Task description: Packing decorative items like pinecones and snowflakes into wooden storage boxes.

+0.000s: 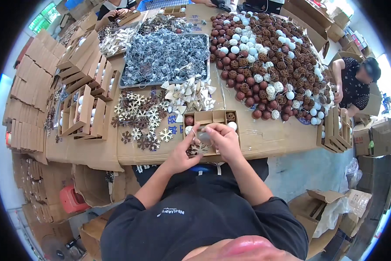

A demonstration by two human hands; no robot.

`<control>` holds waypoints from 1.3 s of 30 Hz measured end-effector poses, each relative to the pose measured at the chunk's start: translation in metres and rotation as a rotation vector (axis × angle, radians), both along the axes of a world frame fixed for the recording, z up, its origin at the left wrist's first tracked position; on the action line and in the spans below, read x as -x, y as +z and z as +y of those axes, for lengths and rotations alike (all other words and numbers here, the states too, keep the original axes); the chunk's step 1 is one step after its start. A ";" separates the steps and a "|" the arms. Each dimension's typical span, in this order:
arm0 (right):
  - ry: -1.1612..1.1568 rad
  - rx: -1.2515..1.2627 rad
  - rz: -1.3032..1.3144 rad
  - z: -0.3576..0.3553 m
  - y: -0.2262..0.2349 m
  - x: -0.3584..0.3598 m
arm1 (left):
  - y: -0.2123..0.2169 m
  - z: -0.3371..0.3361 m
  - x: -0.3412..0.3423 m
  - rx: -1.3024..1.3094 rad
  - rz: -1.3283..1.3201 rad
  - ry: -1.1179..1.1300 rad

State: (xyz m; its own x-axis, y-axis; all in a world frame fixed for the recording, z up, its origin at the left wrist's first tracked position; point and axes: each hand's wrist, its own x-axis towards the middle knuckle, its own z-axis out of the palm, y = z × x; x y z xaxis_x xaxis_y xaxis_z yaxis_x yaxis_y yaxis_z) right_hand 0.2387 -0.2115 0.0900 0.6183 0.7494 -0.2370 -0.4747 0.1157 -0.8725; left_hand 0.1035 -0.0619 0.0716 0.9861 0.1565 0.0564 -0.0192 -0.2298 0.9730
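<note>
My left hand (181,155) and my right hand (225,141) meet over a small divided cardboard box (203,116) at the table's near edge. Their fingertips pinch a pale greyish piece (204,137), too blurred to name. In the box's compartments lie a dark red ball (189,121), a brown wicker ball (230,116) and a white ball (232,125). A wooden snowflake (199,149) shows at its near side, below my fingers. Wooden and brown snowflakes (139,114) are heaped left of the box, and pale wooden cut-outs (189,95) just beyond it.
A black tray (121,78) of silvery ornaments stands farther back. Red, white and wicker balls (269,65) are piled at right. Filled divided boxes (84,111) stack at left, more (337,130) at right. A person (356,80) is at the right edge; others sit across the table.
</note>
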 end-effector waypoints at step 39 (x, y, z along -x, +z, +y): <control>0.260 0.451 -1.042 0.140 -0.016 0.012 | 0.003 0.053 0.078 1.176 -0.189 0.014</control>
